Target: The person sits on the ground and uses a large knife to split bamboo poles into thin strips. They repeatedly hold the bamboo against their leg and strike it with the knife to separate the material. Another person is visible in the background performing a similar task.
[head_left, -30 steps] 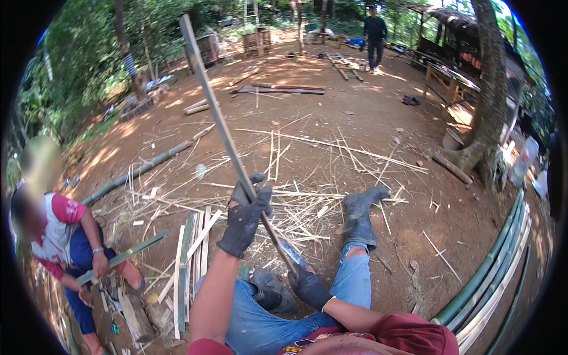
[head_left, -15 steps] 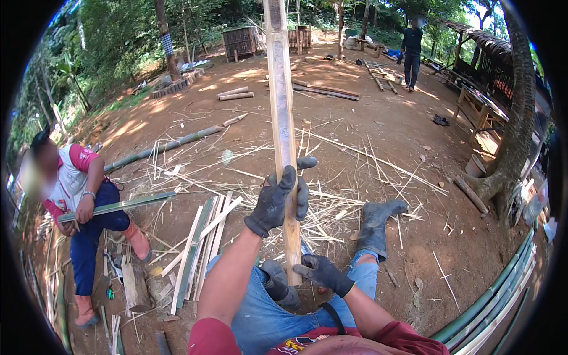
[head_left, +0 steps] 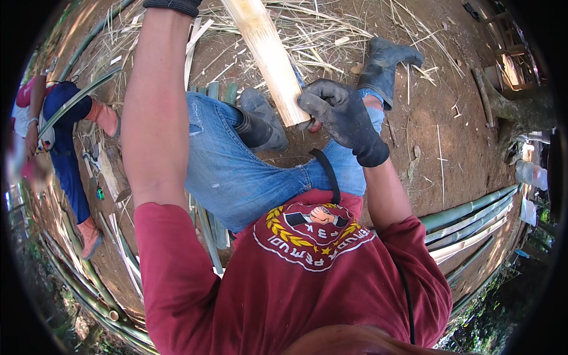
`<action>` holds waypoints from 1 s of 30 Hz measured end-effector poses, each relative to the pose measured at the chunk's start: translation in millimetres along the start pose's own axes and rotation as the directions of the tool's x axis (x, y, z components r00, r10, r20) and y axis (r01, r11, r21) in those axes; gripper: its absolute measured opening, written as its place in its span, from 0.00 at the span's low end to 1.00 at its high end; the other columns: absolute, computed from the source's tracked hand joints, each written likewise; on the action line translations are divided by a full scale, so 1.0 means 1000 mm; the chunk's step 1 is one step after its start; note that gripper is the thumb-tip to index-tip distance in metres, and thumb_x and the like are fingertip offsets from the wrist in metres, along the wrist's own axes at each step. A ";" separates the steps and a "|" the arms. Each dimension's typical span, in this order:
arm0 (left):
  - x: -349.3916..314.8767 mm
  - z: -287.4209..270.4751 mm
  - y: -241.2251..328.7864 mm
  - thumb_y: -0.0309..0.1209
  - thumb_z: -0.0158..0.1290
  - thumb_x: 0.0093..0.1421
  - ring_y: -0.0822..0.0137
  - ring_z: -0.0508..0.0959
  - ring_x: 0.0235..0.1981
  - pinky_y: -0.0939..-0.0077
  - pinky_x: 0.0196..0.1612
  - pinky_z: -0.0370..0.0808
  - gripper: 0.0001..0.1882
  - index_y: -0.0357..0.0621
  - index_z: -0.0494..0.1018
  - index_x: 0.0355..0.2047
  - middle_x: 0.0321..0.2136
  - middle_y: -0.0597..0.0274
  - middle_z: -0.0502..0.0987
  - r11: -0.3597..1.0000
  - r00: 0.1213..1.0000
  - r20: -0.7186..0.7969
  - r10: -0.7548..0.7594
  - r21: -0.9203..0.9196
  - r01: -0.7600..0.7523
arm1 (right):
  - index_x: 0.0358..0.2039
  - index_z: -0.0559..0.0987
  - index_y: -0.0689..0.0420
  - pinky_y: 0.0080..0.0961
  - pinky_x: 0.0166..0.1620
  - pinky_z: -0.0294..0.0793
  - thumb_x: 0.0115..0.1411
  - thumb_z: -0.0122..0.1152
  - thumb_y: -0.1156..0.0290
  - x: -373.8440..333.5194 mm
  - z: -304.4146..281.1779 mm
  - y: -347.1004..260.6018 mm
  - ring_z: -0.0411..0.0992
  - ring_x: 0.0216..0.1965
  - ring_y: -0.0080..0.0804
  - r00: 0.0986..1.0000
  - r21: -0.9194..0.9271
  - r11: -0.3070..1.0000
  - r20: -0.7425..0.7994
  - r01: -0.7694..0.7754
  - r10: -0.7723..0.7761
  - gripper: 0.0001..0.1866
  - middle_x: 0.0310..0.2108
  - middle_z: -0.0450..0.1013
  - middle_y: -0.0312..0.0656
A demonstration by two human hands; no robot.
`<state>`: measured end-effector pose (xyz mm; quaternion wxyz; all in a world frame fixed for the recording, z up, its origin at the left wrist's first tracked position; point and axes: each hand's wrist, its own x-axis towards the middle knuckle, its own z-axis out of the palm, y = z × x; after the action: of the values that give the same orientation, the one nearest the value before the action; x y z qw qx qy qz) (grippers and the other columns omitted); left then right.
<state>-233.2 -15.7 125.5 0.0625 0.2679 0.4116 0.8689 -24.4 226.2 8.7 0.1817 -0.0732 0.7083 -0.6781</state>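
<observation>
A pale split bamboo slat (head_left: 266, 53) slants from the top edge down toward my lap. My right hand (head_left: 340, 115), in a dark glove, is closed around its lower end, just above my knee in blue jeans (head_left: 236, 171). My left arm reaches straight up beside the slat. Only the black glove cuff of my left hand (head_left: 171, 5) shows at the top edge; the fingers are cut off. I am seated, in a red shirt and dark rubber boots (head_left: 387, 62).
Another person (head_left: 65, 130) in blue trousers sits at the left holding a green bamboo strip (head_left: 77, 97). Long bamboo poles (head_left: 467, 219) lie at the right, with more along the lower left. Bamboo shavings (head_left: 331, 26) litter the dirt. A tree base (head_left: 509, 106) stands at the right.
The view has tipped down onto my lap and chest. The slat is now much nearer, my left hand has gone out past the top edge, and my right hand stays on its lower end.
</observation>
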 end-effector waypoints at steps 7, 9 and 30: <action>0.003 -0.031 0.007 0.47 0.45 0.71 0.78 0.65 0.22 0.82 0.25 0.69 0.27 0.42 0.62 0.62 0.23 0.73 0.64 0.998 0.995 -0.086 0.058 -0.011 -0.060 | 0.35 0.80 0.64 0.19 0.27 0.73 0.65 0.60 0.66 0.022 -0.015 -0.027 0.72 0.24 0.17 0.999 -0.157 0.987 -0.023 0.031 -0.035 0.12 0.24 0.74 0.36; 0.010 -0.027 -0.003 0.47 0.46 0.70 0.79 0.66 0.22 0.83 0.24 0.71 0.27 0.45 0.62 0.63 0.23 0.74 0.63 0.994 0.987 -0.149 0.054 -0.085 -0.067 | 0.36 0.82 0.62 0.21 0.30 0.71 0.63 0.61 0.62 0.020 -0.023 -0.026 0.71 0.27 0.18 0.997 -0.040 0.999 -0.073 0.000 -0.003 0.14 0.24 0.75 0.36; -0.021 -0.092 0.048 0.43 0.55 0.62 0.73 0.64 0.14 0.78 0.20 0.66 0.21 0.36 0.75 0.42 0.15 0.69 0.64 0.867 0.916 0.116 0.385 -0.387 -0.315 | 0.40 0.80 0.52 0.30 0.38 0.75 0.43 0.75 0.78 0.019 0.029 -0.065 0.73 0.39 0.34 0.491 -0.740 0.362 -0.050 0.566 -0.870 0.21 0.35 0.74 0.36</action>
<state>-257.4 -116.6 105.7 -0.0096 0.4037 0.1816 0.8967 -41.2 187.9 69.4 -0.3454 -0.2879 0.7999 -0.3974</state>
